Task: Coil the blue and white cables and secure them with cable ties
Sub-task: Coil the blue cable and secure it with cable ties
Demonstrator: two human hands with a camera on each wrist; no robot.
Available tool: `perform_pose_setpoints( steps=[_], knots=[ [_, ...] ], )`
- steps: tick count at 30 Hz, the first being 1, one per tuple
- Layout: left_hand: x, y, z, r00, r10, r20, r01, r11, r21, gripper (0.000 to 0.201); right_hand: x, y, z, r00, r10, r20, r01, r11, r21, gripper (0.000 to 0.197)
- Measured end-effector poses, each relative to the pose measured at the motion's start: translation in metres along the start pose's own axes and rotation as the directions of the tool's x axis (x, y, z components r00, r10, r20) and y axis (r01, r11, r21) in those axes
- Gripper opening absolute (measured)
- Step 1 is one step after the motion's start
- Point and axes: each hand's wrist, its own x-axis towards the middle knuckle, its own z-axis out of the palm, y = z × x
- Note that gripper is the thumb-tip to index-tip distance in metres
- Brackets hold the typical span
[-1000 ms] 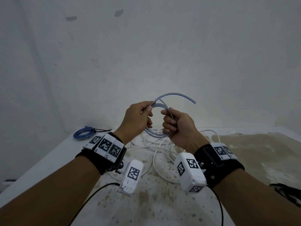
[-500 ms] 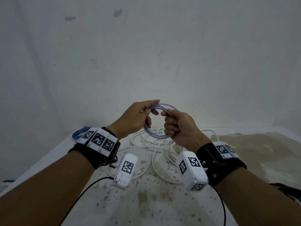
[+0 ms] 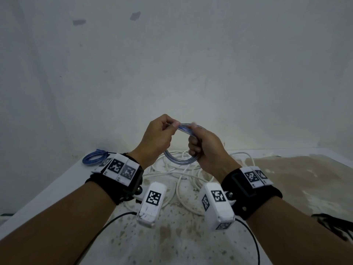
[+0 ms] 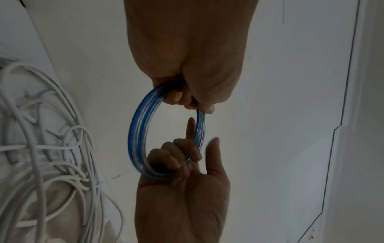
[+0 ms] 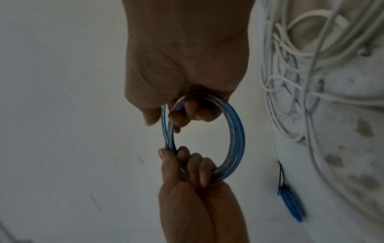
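Note:
Both hands hold a small coil of translucent blue cable in the air above the table. My left hand pinches the coil's top left, thumb over the strands. My right hand grips the coil's right side with curled fingers; in the left wrist view its forefinger and thumb stick out straight. The right wrist view shows the coil as a closed ring between my right hand and left hand. Loose white cables lie tangled on the table below.
A second blue coil, bound with a black tie, lies at the table's far left corner. A dark bundle sits at the right edge. The white table is stained and meets a plain wall behind.
The free end of the blue cable, which stuck out to the upper right, has been wound into the coil. Both hands have risen slightly and shifted their hold on the ring.

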Motion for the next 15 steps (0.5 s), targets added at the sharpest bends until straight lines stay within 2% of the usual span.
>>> perform_pose_setpoints(
  steps=[2, 5, 8, 12, 15],
  knots=[
    [0.0012, 0.0009, 0.0004, 0.999, -0.008, -0.046, 0.006, 0.999, -0.037, 0.017, -0.0001, -0.0014, -0.0019, 0.996, 0.087, 0.009, -0.087, 0.963, 0.255, 0.045],
    [0.0031, 0.0, 0.002, 0.996, -0.016, -0.089, 0.013, 0.999, -0.031, 0.018, -0.0006, -0.0013, -0.0032, 0.988, 0.148, 0.033, -0.148, 0.896, 0.418, 0.04],
    [0.0048, 0.0, 0.0044, 0.995, -0.005, -0.105, 0.001, 0.999, -0.039, 0.017, -0.0013, -0.0008, -0.0016, 0.987, 0.157, 0.025, -0.15, 0.873, 0.465, 0.031],
    [0.0055, 0.0004, 0.0032, 0.994, -0.002, -0.112, -0.007, 0.997, -0.08, 0.017, -0.0001, 0.0007, -0.001, 0.993, 0.122, 0.007, -0.106, 0.834, 0.542, 0.042],
    [0.007, -0.0018, -0.0002, 0.99, 0.026, -0.141, -0.034, 0.998, -0.052, 0.017, 0.0009, 0.0019, -0.0006, 0.994, 0.109, 0.015, -0.104, 0.886, 0.453, 0.025]
  ],
)
